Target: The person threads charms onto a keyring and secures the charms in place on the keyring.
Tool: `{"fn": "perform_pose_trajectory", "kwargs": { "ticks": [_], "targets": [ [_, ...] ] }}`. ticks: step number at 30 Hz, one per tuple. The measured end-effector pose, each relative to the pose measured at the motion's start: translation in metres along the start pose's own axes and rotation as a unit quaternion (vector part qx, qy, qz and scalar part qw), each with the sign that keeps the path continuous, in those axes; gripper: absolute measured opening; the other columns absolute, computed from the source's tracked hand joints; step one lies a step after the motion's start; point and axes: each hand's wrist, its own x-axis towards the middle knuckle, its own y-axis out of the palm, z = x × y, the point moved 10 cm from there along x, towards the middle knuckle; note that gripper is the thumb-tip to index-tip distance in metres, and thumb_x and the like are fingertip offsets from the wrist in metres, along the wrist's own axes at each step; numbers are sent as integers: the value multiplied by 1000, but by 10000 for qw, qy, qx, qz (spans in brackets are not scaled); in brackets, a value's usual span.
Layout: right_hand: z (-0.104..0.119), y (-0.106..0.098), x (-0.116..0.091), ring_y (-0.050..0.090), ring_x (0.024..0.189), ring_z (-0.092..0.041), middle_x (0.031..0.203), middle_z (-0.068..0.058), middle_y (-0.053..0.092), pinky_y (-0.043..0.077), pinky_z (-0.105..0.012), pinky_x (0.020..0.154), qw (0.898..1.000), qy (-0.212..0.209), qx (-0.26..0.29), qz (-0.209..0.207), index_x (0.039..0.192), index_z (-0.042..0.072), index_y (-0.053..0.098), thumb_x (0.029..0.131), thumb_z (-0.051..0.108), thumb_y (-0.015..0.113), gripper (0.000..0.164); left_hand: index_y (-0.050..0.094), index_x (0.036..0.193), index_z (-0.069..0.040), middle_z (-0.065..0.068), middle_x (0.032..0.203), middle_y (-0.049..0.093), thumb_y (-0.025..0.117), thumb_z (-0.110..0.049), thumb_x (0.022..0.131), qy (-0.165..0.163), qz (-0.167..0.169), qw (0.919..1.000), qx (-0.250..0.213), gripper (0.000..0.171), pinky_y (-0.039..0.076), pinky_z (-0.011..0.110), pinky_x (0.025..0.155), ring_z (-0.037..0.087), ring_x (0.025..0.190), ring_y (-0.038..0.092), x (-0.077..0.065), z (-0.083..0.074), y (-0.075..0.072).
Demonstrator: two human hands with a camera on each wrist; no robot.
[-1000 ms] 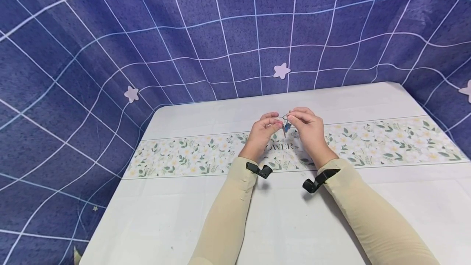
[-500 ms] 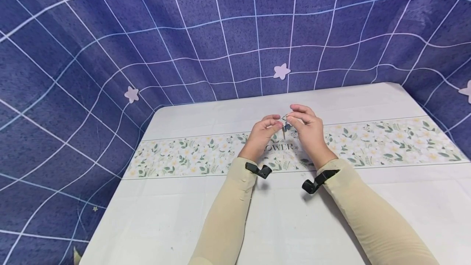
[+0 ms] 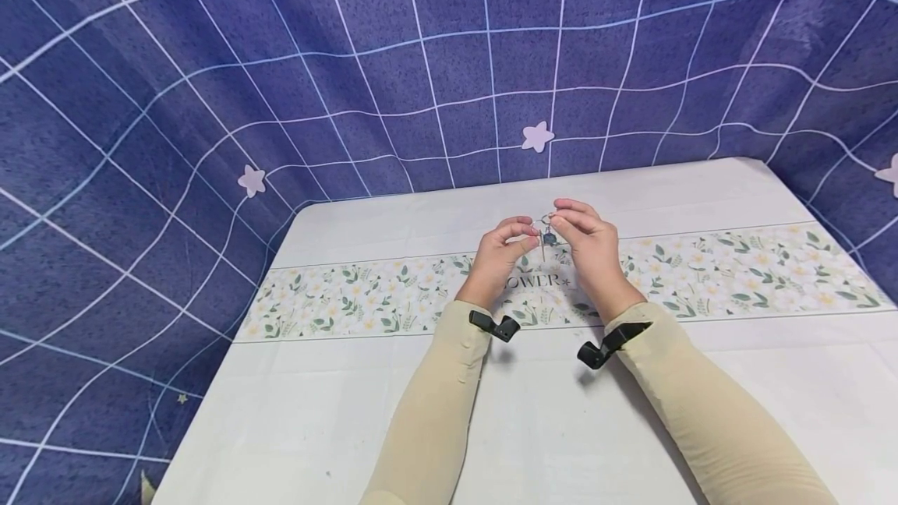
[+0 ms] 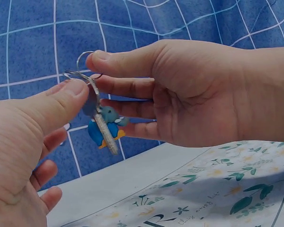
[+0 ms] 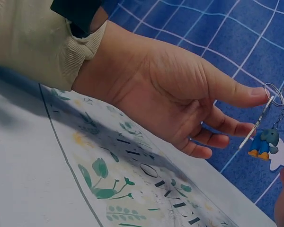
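Observation:
In the head view my left hand (image 3: 500,256) and right hand (image 3: 591,252) face each other over the table, fingertips close together. Between them is a key ring of thin metal loops (image 5: 273,90). My right thumb and index finger pinch one loop, the other fingers held apart. My left thumb (image 4: 66,97) presses on the ring's other side against a mostly hidden finger. Below the ring hang a metal key (image 4: 107,132), seen nearly edge-on, and a small elephant charm (image 5: 265,143) in blue with yellow feet, on a short chain. All hang clear of the table.
The white table (image 3: 316,404) carries a printed flower band (image 3: 393,294) with lettering. Behind and to the sides hangs a blue curtain (image 3: 449,61) with pale grid lines and stars. Each sleeved wrist wears a black camera mount (image 3: 494,326).
The key and elephant charm have swung and turned slightly below the ring. My right middle fingers have lifted a little, and its fingertips now stand slightly farther from the left ones.

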Motion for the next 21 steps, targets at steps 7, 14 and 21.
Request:
{"fn": "perform_pose_trajectory", "kwargs": {
  "ticks": [7, 14, 21],
  "targets": [
    [0, 3, -2, 59, 115, -18, 115, -5, 65, 49, -20, 94, 9997, 44, 222, 26, 106, -25, 63, 92, -4, 69, 25, 67, 105, 9, 9, 131, 59, 71, -11, 95, 113, 141, 9998, -25, 22, 44, 29, 96, 16, 126, 51, 0, -2, 2],
    [-1, 1, -3, 59, 113, -18, 116, -10, 64, 49, -21, 93, 10000, -26, 42, -52, 105, -22, 66, 92, -4, 69, 23, 65, 109, 12, 14, 138, 55, 64, -7, 99, -64, 272, 9996, 52, 21, 41, 36, 106, 21, 133, 47, 1, 1, 5],
    [-1, -1, -4, 57, 113, -16, 116, -8, 62, 49, -20, 94, 9996, -53, -251, -106, 105, -19, 68, 93, -1, 70, 21, 68, 104, 8, 7, 137, 55, 66, -13, 98, -149, 484, 9985, 227, 22, 36, 42, 110, 16, 131, 47, -2, -1, 8]
  ]
}}
